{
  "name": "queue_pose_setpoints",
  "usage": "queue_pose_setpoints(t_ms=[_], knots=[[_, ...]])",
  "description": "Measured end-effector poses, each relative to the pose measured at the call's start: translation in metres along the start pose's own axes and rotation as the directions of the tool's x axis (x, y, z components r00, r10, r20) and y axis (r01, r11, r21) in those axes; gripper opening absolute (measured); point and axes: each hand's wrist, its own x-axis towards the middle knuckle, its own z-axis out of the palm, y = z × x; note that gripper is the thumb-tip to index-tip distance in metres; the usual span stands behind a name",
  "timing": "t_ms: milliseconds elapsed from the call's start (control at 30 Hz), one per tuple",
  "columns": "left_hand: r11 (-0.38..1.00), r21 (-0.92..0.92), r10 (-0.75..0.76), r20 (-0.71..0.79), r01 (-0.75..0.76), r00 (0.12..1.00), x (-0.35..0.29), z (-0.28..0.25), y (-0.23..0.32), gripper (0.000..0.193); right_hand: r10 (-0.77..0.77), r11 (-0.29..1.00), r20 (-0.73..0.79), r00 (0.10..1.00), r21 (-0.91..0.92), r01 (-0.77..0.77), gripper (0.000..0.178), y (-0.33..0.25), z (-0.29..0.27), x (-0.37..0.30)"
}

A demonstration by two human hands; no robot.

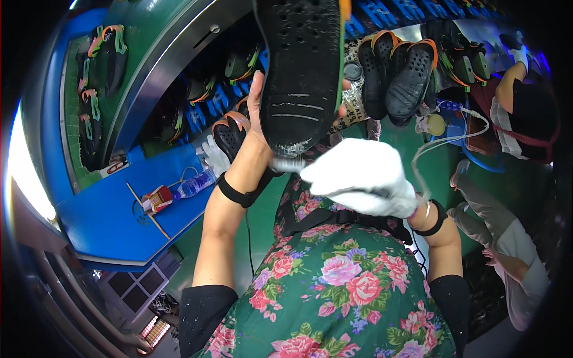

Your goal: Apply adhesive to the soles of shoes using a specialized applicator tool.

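Observation:
A long black shoe sole [301,77] with rows of small holes and wet-looking streaks is held upright before me, a green and orange edge along its right side. My left hand [256,113] is bare and wraps behind it, gripping both sides, with fingertips showing at the right edge. My right hand [361,179], in a white glove, is closed on what looks like a brush [287,165], smeared by motion. The brush is at the sole's lower end, where the surface glistens; whether it touches cannot be made out.
At the left, a blue table [113,221] carries a plastic bottle [196,184], a red carton [158,200] and a white glove [213,156]. Several black soles [410,83] stand at upper right, beside a round lidded container [353,71]. Other people [507,238] work at the right.

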Motion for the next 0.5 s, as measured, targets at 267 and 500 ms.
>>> queue_pose_setpoints(t_ms=[267,500], knots=[[0.934,0.31,-0.054,-0.361,0.175,0.931,-0.007,-0.001,0.012,0.09,0.056,0.998,0.078,0.995,-0.041,-0.052,0.028,0.001,-0.012,-0.003],[0.985,0.096,-0.104,-0.33,0.143,0.938,-0.007,0.005,0.025,0.048,0.005,0.997,0.054,0.999,0.079,-0.01,0.029,-0.003,0.004,-0.008]])
